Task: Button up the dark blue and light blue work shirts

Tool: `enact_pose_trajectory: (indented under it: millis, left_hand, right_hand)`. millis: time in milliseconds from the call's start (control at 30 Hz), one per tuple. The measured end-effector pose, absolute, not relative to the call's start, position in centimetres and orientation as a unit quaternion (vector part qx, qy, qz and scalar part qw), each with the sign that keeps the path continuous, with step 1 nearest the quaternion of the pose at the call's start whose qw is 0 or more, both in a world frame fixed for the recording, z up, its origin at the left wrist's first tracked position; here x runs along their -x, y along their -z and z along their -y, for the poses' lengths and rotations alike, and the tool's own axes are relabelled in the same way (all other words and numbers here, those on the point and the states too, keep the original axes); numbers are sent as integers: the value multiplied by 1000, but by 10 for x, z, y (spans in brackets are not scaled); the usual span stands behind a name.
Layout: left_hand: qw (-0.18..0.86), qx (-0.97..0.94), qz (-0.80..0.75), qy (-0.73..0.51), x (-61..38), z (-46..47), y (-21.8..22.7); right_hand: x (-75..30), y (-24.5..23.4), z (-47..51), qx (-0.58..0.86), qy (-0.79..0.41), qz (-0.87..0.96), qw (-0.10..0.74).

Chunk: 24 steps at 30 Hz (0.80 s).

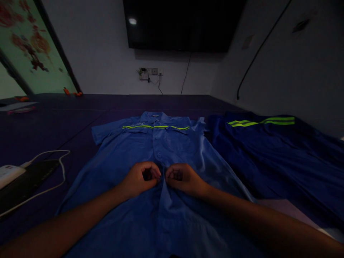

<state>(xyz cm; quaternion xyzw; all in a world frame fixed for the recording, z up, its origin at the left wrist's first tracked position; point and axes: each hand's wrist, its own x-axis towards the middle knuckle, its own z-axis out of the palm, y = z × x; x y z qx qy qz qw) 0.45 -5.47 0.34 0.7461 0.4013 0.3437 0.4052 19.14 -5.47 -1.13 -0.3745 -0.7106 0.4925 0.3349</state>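
Observation:
A blue short-sleeved work shirt (115,172) lies spread out with its front up and its collar away from me. It has a yellow-green stripe across the chest and pale lettering. Both hands meet at the button placket, midway down the front. My left hand (142,177) is closed, thumb and fingers pinching the placket's left edge. Just across from it, my right hand (185,179) is closed with curled fingers on the right edge. Between them the fabric is drawn up in a small fold. A button (158,155) shows above the hands; whatever lies under the fingertips is hidden.
A darker blue garment (268,154) with yellow-green bands lies to the right. On the left are a white power strip (10,173), its cable and a flat black object (32,182). A pale sheet (290,211) lies under my right forearm. A television (185,25) hangs on the wall.

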Motion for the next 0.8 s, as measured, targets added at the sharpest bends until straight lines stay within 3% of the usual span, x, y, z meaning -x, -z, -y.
enact_pose_trajectory:
  millis: [800]
  left_hand:
    - [366, -784, -402, -299, -4, 52, -1]
  right_hand:
    - [-190, 17, 54, 397, -413, 764, 298]
